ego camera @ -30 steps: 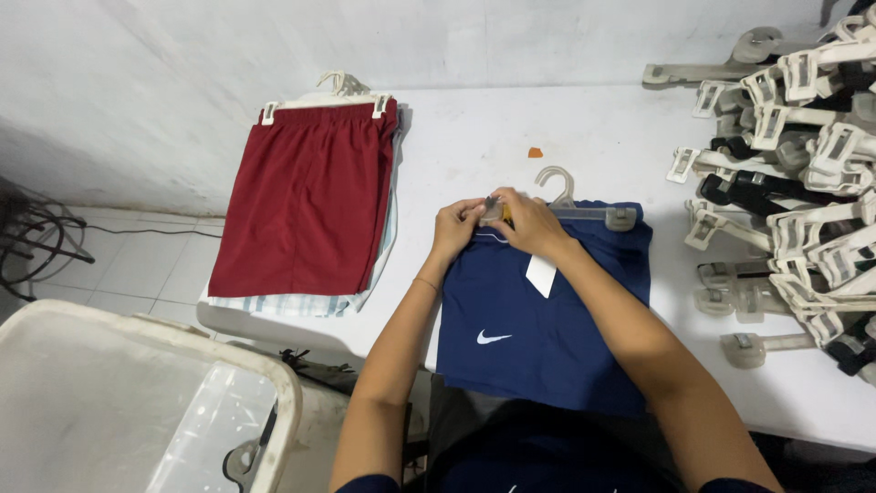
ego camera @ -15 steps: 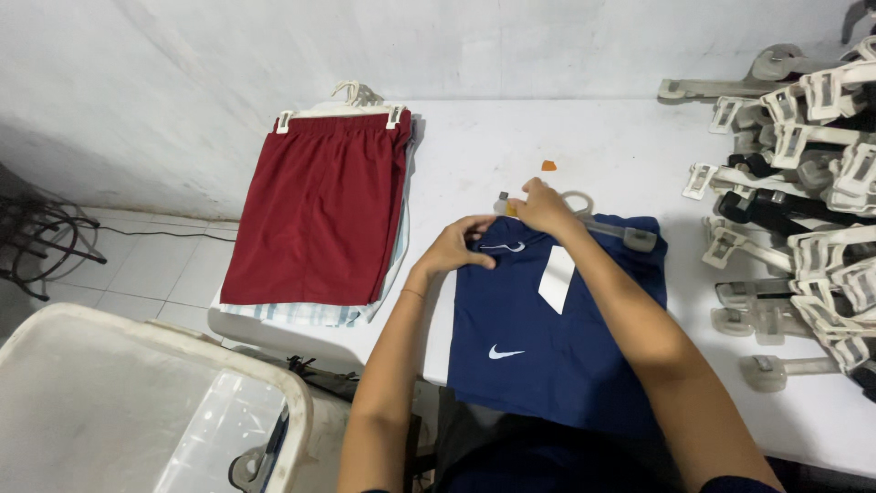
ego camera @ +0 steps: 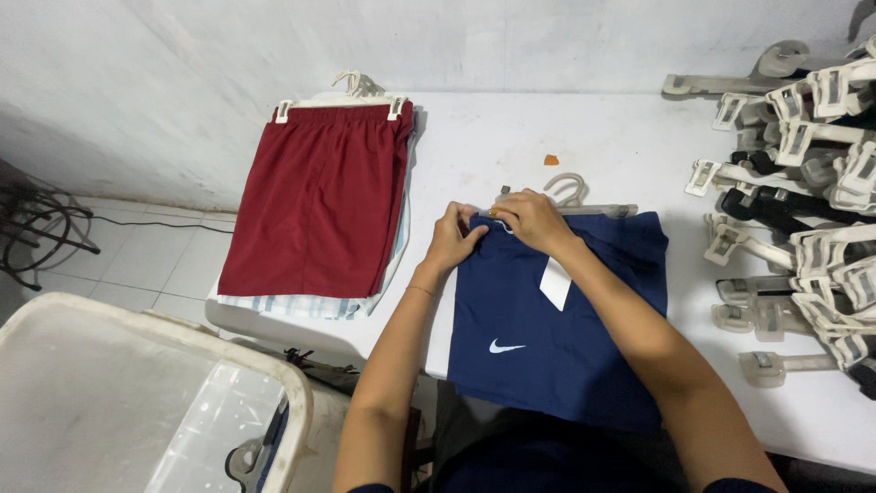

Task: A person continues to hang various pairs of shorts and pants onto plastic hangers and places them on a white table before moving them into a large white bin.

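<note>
Since a moment ago both hands have drawn together at the waistband's left corner. At far left sits a white plastic tub [ego camera: 137, 393], then smooth red shorts [ego camera: 315, 196] stacked on white clip hangers. My left hand [ego camera: 453, 239] and right hand [ego camera: 532, 219] pinch the navy blue shorts [ego camera: 557, 319], seating them on the white plastic clip hanger [ego camera: 570, 196]; spare hangers [ego camera: 803, 201] lie heaped at right.

Navy shorts [ego camera: 547, 319] flat on table, waistband at white clip hanger [ego camera: 570, 196].

Garment packing workshop: hanger pile [ego camera: 803, 192], stacked shorts [ego camera: 315, 201], white table [ego camera: 584, 128].
</note>
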